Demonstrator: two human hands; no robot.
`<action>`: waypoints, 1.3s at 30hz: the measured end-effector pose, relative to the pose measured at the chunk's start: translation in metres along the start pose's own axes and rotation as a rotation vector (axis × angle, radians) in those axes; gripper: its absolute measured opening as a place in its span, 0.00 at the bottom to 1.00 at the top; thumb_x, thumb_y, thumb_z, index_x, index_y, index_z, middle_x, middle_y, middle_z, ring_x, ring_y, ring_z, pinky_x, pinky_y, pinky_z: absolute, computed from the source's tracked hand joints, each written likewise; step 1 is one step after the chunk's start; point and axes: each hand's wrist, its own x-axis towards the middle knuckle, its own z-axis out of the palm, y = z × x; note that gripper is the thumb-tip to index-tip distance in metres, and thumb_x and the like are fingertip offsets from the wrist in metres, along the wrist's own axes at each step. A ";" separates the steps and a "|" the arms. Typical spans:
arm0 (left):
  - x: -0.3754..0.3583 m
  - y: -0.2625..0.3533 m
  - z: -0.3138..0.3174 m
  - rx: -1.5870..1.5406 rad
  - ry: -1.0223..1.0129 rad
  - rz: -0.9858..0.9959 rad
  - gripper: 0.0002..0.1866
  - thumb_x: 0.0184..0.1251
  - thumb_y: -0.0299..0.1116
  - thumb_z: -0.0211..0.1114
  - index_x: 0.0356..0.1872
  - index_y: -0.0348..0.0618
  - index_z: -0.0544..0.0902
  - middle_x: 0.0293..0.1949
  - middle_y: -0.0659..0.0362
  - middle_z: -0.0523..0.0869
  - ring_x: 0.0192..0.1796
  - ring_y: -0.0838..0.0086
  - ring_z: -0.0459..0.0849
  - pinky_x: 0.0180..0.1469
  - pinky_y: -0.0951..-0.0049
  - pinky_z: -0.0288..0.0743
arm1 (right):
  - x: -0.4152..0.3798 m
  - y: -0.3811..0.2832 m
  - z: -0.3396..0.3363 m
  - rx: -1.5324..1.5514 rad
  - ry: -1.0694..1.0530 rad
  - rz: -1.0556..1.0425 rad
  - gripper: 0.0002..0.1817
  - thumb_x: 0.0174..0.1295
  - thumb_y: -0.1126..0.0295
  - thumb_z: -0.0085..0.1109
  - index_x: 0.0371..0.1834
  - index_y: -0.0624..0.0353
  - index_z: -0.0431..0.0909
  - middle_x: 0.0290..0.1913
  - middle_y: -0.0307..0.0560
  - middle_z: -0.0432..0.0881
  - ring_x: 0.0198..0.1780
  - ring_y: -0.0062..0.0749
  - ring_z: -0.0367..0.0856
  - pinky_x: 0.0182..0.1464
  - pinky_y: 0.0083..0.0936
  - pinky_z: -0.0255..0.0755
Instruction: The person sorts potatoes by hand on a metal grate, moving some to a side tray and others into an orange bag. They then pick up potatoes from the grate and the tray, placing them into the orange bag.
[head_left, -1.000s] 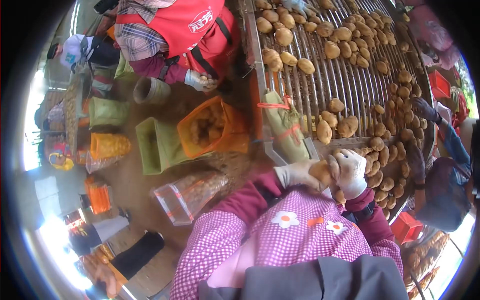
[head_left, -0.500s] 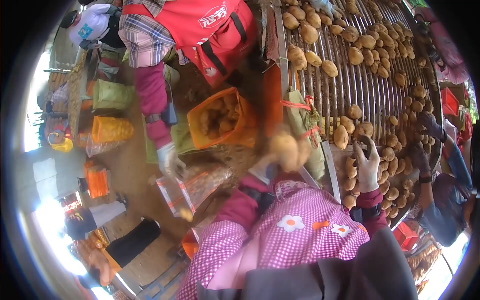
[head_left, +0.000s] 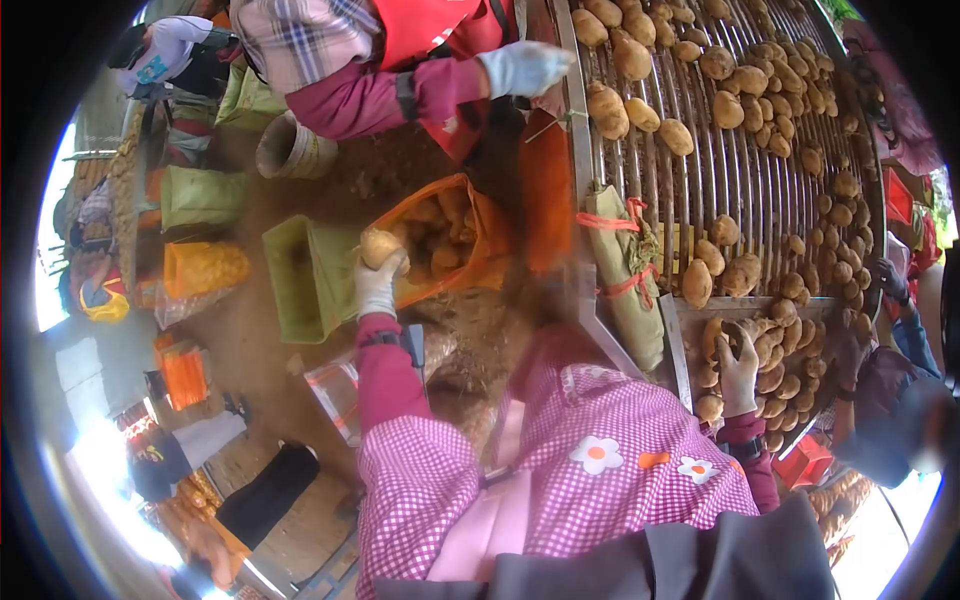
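My left hand [head_left: 377, 288], in a white glove, is closed around a potato [head_left: 380, 248] at the left edge of the orange bag [head_left: 405, 210]. Several potatoes [head_left: 446, 240] lie inside that bag. On the other side, my gloved right hand [head_left: 740, 375] reaches over the lower section of the sorting table, fingers curved and apart. A longish potato [head_left: 712, 340] lies right at its fingertips, and more potatoes [head_left: 772, 355] are piled just beyond.
Rollers [head_left: 690, 165] carry scattered potatoes. A co-worker's gloved hand [head_left: 525, 70] extends toward the metal frame; another person [head_left: 890, 410] works opposite. An open green bag [head_left: 295, 285] stands left of the orange one. A rolled green sack [head_left: 625, 285] hangs at the table edge.
My left hand has swung left from beside my apron to the orange bag, carrying a potato. The co-worker's arm has moved up and right, toward the rollers. My right hand stays near the pile.
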 end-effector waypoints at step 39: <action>-0.048 -0.101 0.109 1.339 -0.229 -0.119 0.34 0.70 0.48 0.67 0.77 0.59 0.72 0.67 0.43 0.82 0.61 0.42 0.86 0.58 0.49 0.82 | 0.001 -0.048 0.024 -0.205 0.020 -0.012 0.12 0.64 0.72 0.69 0.49 0.61 0.86 0.49 0.51 0.86 0.51 0.48 0.88 0.55 0.36 0.80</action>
